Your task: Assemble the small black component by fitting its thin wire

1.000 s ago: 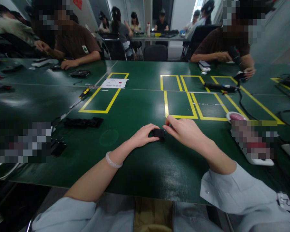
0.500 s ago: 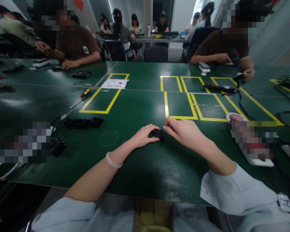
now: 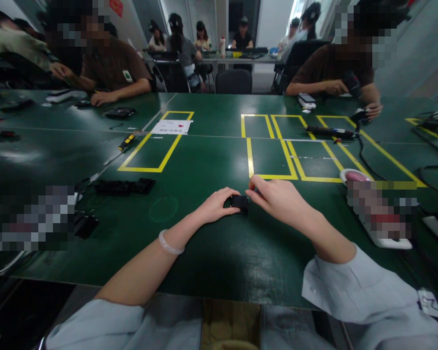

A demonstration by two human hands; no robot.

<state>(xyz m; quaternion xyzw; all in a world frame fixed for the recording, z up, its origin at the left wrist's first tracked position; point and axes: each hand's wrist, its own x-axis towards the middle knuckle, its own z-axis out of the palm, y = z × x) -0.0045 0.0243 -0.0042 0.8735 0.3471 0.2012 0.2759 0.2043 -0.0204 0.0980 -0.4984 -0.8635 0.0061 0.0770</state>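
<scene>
- While the left hand (image 3: 219, 204) steadies a small black block (image 3: 240, 202) in the middle of the frame, its thumb on the near side and fingers beyond, the right hand (image 3: 282, 197) hovers at the block's right end.
- Right thumb and fingertips drawn together; whether they pinch something tiny, or touch the block, I cannot tell.
- Progress, my judgement: mid-handling. Gripping the block is done; whatever the right fingers are about at that end looks unfinished. No loose part shows beside it (the fingers could hide one).
- Block: boxy, dark, straight-edged, hard-looking; plastic or metal, too small to say.
- Table (image 3: 211, 262): smooth dark green, a dull sheen at lower centre, yellow tape (image 3: 273, 177) in crisp rectangles above the hands.
- Left of centre: a long, lumpy black strip (image 3: 124, 186). Upper left: a yellow-and-black handled tool (image 3: 127, 142), slim-shafted, near flat white paper (image 3: 172, 127).
- Wrist: pale, rounded, glossy bracelet (image 3: 171, 244). Right cuff (image 3: 323, 282): soft light-blue cloth, creased.
</scene>
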